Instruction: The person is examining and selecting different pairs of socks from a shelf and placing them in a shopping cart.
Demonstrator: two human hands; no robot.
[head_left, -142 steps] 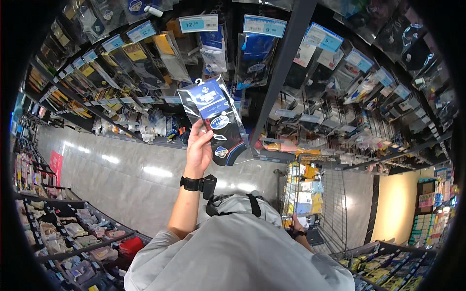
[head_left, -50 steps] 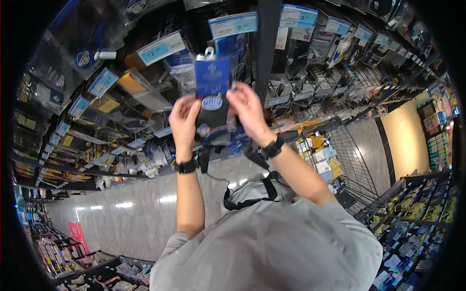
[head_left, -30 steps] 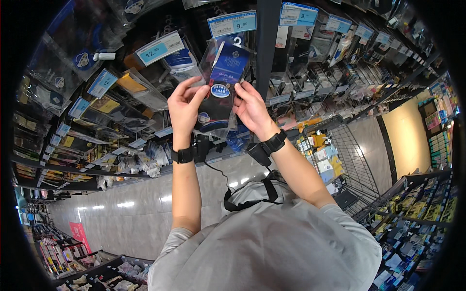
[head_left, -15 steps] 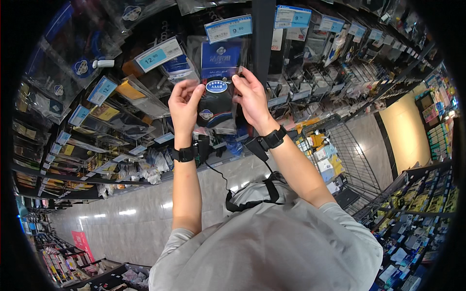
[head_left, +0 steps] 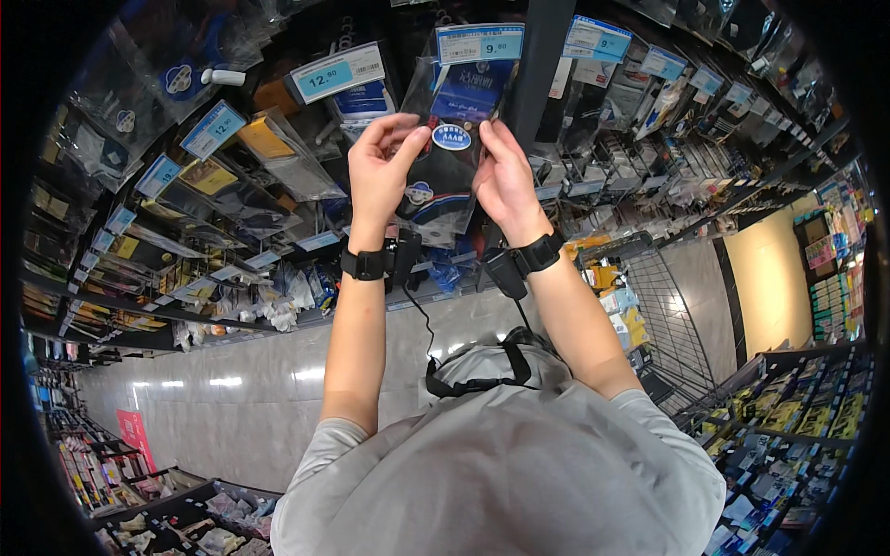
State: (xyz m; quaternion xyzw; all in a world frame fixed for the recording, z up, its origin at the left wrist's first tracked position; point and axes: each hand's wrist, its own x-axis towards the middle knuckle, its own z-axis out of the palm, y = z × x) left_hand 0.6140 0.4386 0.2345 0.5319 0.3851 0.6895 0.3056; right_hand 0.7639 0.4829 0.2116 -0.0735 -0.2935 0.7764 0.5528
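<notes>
Your left hand [head_left: 378, 176] and right hand [head_left: 505, 181] clasp a dark blue clear-wrapped package [head_left: 451, 148], fingers pinching its sides, below a light-blue rectangular price tag [head_left: 479, 43].

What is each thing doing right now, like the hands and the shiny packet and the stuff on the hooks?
Left hand: raised, fingers pinching the packet's left edge.
Right hand: raised, gripping the packet's right edge.
Clear plastic packet with dark blue card: held upright between both hands, up at the rack.
Blue-and-white price tags: fixed above the hooks.
Other hanging packets: hanging on the rack, untouched.
Black wristbands: strapped on both wrists.
</notes>
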